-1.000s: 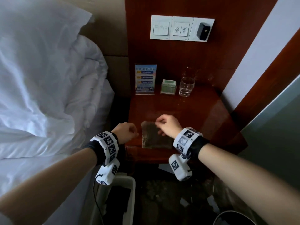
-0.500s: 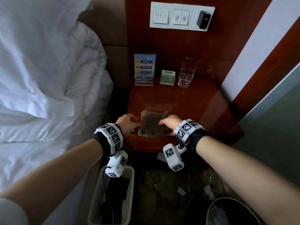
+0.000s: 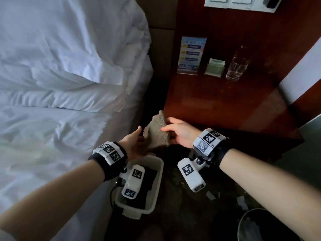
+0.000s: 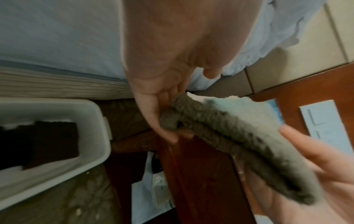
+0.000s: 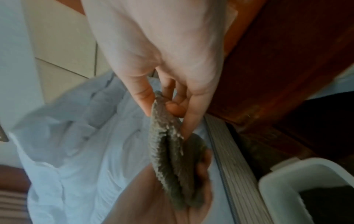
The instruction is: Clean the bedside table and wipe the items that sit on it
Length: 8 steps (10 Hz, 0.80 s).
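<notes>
Cloth, grey folded terry (image 3: 157, 134), off the dark red wooden bench (image 3: 225, 105): your left hand (image 3: 133, 145) cradles it, right hand (image 3: 180, 134) fingers (image 5: 145, 98) pinch its edge, likely refolding for a fresh face.

table (image 3: 225, 105): glossy dark red wood
cloth (image 3: 157, 134): rough grey terry
glass (image 3: 235, 67): clear, smooth
bin (image 3: 159, 173): white plastic
bedding (image 3: 60, 66): white matt cloth

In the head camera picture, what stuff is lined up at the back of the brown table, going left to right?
Blue sign card → small green box → drinking glass, all standing along the back of the bedside table.
</notes>
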{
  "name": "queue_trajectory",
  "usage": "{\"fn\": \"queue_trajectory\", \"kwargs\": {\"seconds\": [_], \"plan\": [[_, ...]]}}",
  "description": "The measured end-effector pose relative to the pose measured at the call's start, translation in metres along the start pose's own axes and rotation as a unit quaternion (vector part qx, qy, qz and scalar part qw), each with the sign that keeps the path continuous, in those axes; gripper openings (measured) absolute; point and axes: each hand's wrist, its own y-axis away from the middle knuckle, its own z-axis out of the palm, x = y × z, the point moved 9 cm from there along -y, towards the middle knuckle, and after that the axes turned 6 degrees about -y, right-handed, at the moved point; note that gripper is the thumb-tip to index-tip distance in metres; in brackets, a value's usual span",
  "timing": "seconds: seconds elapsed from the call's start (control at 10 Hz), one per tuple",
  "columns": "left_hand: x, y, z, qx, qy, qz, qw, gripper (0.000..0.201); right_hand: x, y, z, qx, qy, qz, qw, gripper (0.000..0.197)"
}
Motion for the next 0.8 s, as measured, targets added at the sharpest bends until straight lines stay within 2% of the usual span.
{"fn": "queue_trajectory", "kwargs": {"seconds": [0.1, 0.3, 0.4, 0.5, 0.6, 0.7, 0.8], "plan": [[-0.030, -0.019, -0.041, 0.075, -0.061, 0.012, 0.995, 0.027, 0.054, -0.017, 0.000, 0.012, -0.004, 0.048, 0.999, 0.023], [-0.065, -0.065, -0.087, 0.179, -0.115, 0.074, 0.974, 0.029, 0.158, -0.056, -0.010, 0.051, 0.028, 0.113, 0.992, 0.026], [-0.076, -0.083, -0.099, 0.209, -0.060, 0.085, 0.972, 0.033, 0.194, -0.073, -0.015, 0.055, 0.036, 0.133, 0.989, 0.022], [-0.086, -0.103, -0.118, 0.269, -0.191, 0.087, 0.940, 0.020, 0.220, -0.084, -0.022, 0.073, 0.064, 0.154, 0.983, 0.019], [-0.100, -0.111, -0.122, 0.270, -0.298, 0.038, 0.915, 0.029, 0.226, -0.090, -0.035, 0.092, 0.222, 0.146, 0.960, 0.038], [-0.066, -0.112, -0.104, 0.217, -0.289, 0.056, 0.931, 0.019, 0.190, -0.098, -0.042, 0.099, 0.244, 0.112, 0.958, 0.038], [-0.013, -0.096, -0.091, 0.233, -0.289, 0.095, 0.924, 0.025, 0.138, -0.090, -0.043, 0.095, 0.243, 0.103, 0.960, 0.027]]}}
